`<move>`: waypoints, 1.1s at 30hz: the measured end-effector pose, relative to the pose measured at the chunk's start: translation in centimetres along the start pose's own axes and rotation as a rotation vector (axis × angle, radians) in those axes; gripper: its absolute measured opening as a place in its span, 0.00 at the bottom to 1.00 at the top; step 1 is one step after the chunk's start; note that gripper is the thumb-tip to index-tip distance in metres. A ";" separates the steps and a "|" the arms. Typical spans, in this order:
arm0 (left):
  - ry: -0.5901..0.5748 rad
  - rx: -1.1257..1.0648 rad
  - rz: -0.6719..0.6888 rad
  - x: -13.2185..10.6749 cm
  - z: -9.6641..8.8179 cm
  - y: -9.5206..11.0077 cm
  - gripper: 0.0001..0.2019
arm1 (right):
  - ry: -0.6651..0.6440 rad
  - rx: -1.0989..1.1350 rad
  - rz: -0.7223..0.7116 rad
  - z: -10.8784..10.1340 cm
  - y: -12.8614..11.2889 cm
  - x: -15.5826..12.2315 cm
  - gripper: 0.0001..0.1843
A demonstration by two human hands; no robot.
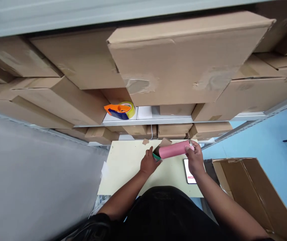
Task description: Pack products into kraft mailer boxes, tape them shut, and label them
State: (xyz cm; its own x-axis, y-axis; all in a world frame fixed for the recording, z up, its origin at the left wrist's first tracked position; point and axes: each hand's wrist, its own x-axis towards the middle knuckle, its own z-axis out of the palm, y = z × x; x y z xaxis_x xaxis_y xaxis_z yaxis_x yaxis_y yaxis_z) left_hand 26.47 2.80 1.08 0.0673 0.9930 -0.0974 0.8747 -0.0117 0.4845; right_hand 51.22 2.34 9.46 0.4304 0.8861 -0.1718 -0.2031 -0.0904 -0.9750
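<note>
A pink cylinder [173, 149], like a bottle, lies sideways above a small pale yellow table [125, 167]. My right hand [195, 158] is closed on its right end. My left hand [148, 163] is closed on a small green-edged cardboard box [158, 153], whose open end takes the cylinder's left end. Brown flaps [165, 142] of that box stand up behind the cylinder.
A phone [189, 171] with a lit screen lies on the table under my right wrist. An orange tape dispenser [120, 110] sits on a shelf among stacked cardboard boxes [183, 63]. An open carton [256, 190] stands on the blue floor at right. A grey wall is at left.
</note>
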 end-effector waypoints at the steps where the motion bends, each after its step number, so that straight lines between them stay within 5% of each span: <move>1: 0.007 -0.038 -0.039 -0.5 -0.1 -0.5 0.50 | -0.019 0.001 -0.009 1.2 -0.1 -0.1 0.32; 9: -0.026 -0.291 -0.151 -2.3 -1.8 -3.9 0.52 | -0.129 -0.316 -0.210 8.6 1.2 -4.0 0.39; 14: -0.133 -0.289 -0.092 -2.5 -2.9 -5.5 0.52 | -0.169 -0.561 -0.222 9.8 1.3 -6.6 0.39; 21: -0.135 -0.232 0.016 -2.7 -2.6 -6.7 0.47 | -0.150 -0.893 -0.223 12.9 0.1 -7.5 0.35; 29: -0.344 -0.222 0.131 -3.4 -4.7 -7.7 0.43 | -0.411 -1.007 -0.390 13.8 4.7 -9.2 0.34; 33: -0.349 -0.180 0.279 -3.3 -6.6 -8.4 0.45 | -0.501 -0.969 -0.493 13.0 5.5 -9.5 0.33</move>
State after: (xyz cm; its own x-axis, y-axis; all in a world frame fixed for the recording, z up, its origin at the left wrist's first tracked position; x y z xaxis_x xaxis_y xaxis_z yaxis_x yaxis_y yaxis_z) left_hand 15.72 0.35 3.03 0.4711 0.8559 -0.2133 0.7058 -0.2207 0.6732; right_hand 34.53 -0.68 7.56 -0.1587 0.9806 0.1151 0.7273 0.1949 -0.6580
